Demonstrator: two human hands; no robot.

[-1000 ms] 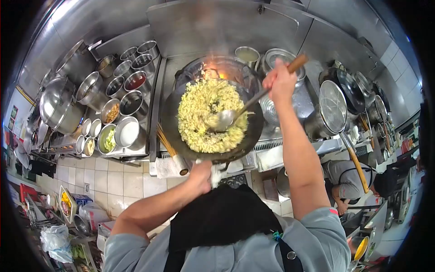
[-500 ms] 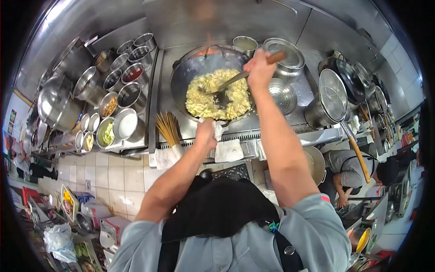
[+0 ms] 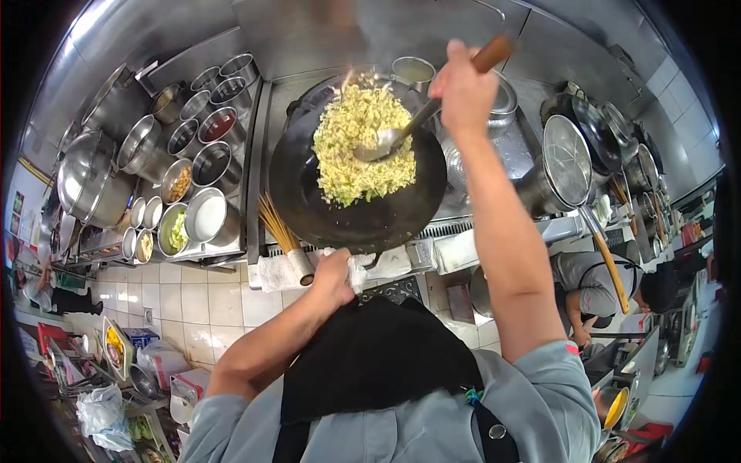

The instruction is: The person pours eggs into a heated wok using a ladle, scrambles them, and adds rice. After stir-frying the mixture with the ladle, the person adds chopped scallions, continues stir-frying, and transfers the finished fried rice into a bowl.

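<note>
In the head view my left hand (image 3: pixel 332 276) is closed around a folded white cloth (image 3: pixel 356 275) at the near edge of a large dark wok (image 3: pixel 301 193), gripping it there. The wok is lifted and tilted, and its contents are partly in the air. Yellowish fried rice (image 3: pixel 347 174) with green bits spreads across its middle and far side. Closed around a ladle (image 3: pixel 421 117) is my right hand (image 3: pixel 467 92); the wooden handle end sticks out beyond my fist. The ladle's metal bowl rests over the rice.
Metal pots of ingredients and sauces, one with white powder (image 3: pixel 207 216), stand at left. A bamboo brush (image 3: pixel 279 228) leans by the stove's front edge. On the right are a round strainer (image 3: pixel 567 158) and stacked woks (image 3: pixel 590 131). A co-worker (image 3: pixel 590 289) bends down at right.
The wok has come towards me and tilted up, with my left hand drawn back. The rice has shifted from a ring into a tossed mass. My right hand and ladle have risen right.
</note>
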